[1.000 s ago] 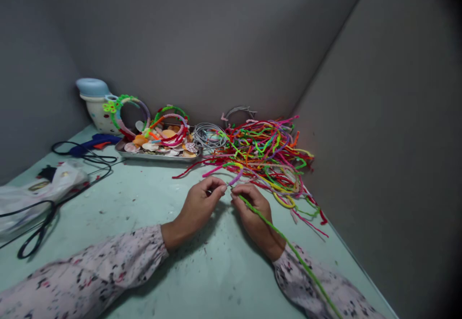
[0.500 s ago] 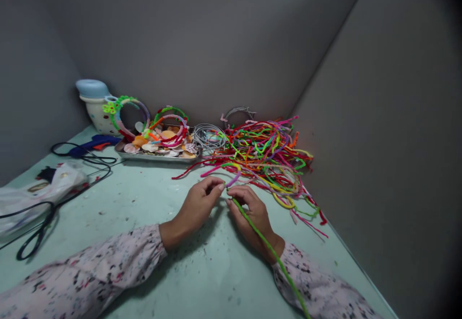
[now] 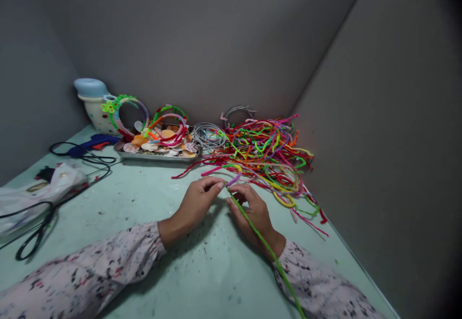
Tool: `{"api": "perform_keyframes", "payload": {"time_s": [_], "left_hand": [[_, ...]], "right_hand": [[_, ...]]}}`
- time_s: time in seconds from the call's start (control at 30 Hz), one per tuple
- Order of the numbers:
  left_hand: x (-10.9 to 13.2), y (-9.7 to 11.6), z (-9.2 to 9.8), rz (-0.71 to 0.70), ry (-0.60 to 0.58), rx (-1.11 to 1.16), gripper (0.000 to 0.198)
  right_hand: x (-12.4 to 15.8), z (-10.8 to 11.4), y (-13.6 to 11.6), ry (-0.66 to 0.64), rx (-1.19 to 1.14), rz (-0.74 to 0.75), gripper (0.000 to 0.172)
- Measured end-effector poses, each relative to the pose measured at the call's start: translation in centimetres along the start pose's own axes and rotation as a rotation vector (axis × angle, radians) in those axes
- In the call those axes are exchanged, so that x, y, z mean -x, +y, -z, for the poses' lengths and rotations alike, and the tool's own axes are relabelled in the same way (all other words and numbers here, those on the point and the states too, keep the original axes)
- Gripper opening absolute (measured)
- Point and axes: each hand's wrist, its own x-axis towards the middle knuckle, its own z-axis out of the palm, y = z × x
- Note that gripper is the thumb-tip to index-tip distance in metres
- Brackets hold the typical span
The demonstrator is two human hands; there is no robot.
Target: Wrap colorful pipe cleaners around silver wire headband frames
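Between thumb and forefinger, my left hand (image 3: 195,202) pinches the near end of a curved band (image 3: 235,179) wrapped in pink, green, yellow and purple fuzz. My right hand (image 3: 255,215) is close beside it, its fingers closed on a long green pipe cleaner (image 3: 267,248). One end of the pipe cleaner meets the purple end of the band at my left fingertips. From there it passes over my right hand and sleeve to the bottom edge. The exact join is too small to make out.
A heap of colourful pipe cleaners (image 3: 267,141) lies at the back right. Beside it are coiled grey wire (image 3: 209,137) and a metal tray (image 3: 159,157) of shells and wrapped hoops. Further left stand a blue-lidded container (image 3: 94,109), a black cable (image 3: 46,220) and a plastic bag (image 3: 68,182).
The green pipe cleaner's end has come up against the purple end of the band at my left fingertips. Both hands have otherwise barely moved.
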Motion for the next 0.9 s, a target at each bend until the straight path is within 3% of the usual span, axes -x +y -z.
{"api": "perform_keyframes", "payload": {"time_s": [0.37,0.9], "left_hand": [[0.0,0.3,-0.1,-0.043,0.003,-0.064,0.021],[0.2,0.3,-0.1,-0.04,0.023,-0.123,0.019]], "right_hand": [[-0.2,0.5,0.7,0.024,0.094,0.126,0.017],[0.0,0.5,1.1,0.0,0.17,0.165,0.019]]}}
